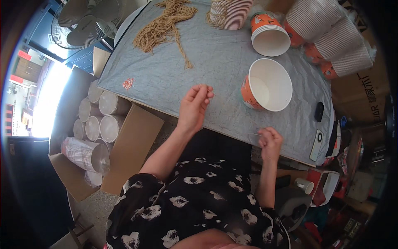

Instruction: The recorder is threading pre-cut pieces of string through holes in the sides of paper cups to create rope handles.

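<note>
Over the table's near edge, my left hand (195, 108) is closed in a pinch, fingertips together. What it holds, if anything, is too small to make out. My right hand (270, 143) is lower and further right, its fingers also pinched. A thin pale strand (253, 134) seems to stick out leftward from them. A large white paper tub (271, 85) with an orange printed outside stands between and beyond my hands, its mouth toward me; neither hand touches it. Behind it lies a short stack of similar tubs (270, 39).
The table (166, 87) has a grey cover. On it lie tan cords (166, 29), small orange-white bits (128, 84), a tall cup stack (231, 14), wrapped tub stacks (336, 39), a dark oval object (319, 112) and a white remote-like object (316, 143). At left stand a carton (128, 145) of tubs and a fan (87, 29).
</note>
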Tool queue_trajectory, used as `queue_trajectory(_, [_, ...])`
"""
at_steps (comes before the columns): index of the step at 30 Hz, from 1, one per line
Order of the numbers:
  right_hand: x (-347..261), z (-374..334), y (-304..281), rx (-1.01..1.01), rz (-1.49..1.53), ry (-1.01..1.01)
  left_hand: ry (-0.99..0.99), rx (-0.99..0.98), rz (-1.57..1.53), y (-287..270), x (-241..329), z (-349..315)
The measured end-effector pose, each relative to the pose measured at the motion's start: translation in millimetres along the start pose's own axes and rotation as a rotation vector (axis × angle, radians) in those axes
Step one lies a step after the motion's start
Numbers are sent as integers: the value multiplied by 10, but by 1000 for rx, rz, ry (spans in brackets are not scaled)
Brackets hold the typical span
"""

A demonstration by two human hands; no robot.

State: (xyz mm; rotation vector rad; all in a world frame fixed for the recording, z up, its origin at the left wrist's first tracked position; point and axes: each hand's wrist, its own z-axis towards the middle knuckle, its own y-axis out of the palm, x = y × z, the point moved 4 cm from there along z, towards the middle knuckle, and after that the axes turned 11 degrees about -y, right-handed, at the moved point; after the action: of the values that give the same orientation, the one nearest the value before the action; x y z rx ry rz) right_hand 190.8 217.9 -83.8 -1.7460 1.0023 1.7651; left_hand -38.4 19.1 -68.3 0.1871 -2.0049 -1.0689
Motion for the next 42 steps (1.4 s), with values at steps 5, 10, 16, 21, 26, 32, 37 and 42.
queue_trajectory(5, [-133, -37, -563, 199, -23, -77, 80, 29, 46, -55, 149, 86])
queue_trajectory(10, [-233, -64, -726, 241, -81, -140, 70, 24, 86, -36, 107, 76])
queue_trajectory(16, [-209, 1, -1084, 260, -370, -213, 70, 29, 153, 63, 60, 49])
queue_trajectory(21, [-695, -104, -49, 160, -922, -459, 60, 6, 453, 239, -86, -169])
queue_trajectory(26, [-535, -323, 791, -230, -393, -398, -48, -184, 461, 448, -308, -431])
queue_trajectory(32, [-282, -348, 852, -322, -34, -128, -103, -175, 495, 470, -300, -525])
queue_trajectory(37, [-310, -349, 758, -166, 18, -199, -126, -177, 525, 484, -387, -485])
queue_trajectory(42, [-337, -318, 494, 23, 171, -240, 57, -279, 752, 809, -411, -439])
